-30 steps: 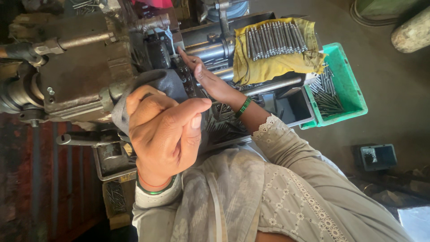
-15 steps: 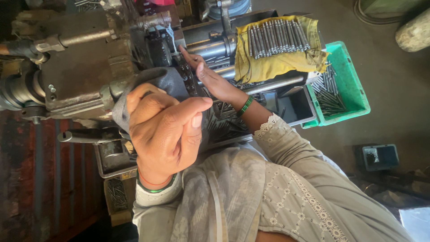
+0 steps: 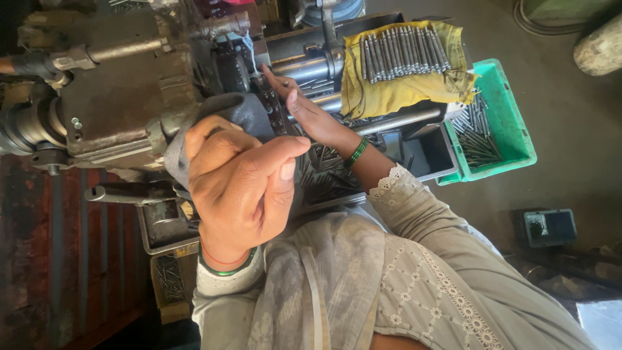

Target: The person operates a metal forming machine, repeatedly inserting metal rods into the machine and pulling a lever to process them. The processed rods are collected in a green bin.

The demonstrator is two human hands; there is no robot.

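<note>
Gripping a lever handle wrapped in grey cloth (image 3: 240, 110), left hand (image 3: 240, 188) fingers curled around it, same hold as half a second ago. Reaching into dark machine (image 3: 129, 97), right hand (image 3: 298, 107) now slightly deeper, fingers extended; grasp unclear. Beyond right hand: steel rods (image 3: 402, 52) on yellow cloth (image 3: 389, 91); green bin (image 3: 505, 129) past that.

Two hands (image 3: 243, 185), one yellow cloth (image 3: 389, 94), one green bin (image 3: 512, 129).

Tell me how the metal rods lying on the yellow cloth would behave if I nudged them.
The metal rods look round and smooth, so they would likely roll. They seem stiff and heavy for their size. The soft yellow cloth probably slows them a little.
</note>
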